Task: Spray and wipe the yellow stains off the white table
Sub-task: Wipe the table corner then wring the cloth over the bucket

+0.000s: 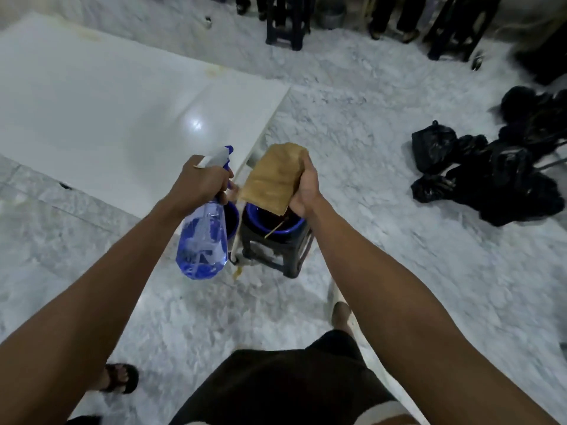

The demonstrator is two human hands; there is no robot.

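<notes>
One spray bottle, one cloth, two hands

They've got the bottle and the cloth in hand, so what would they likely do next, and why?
Probably step toward the white table and aim the spray bottle at the yellow stains along its far edge. The left hand already holds the bottle, the right hand the brown cloth, but both hang off the table.

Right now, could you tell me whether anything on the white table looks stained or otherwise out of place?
Yes: faint yellow-brown stains mark the far edge of the glossy white table, with another smear further left. The left hand holds the clear blue spray bottle; the right hand holds the tan cloth.
</notes>
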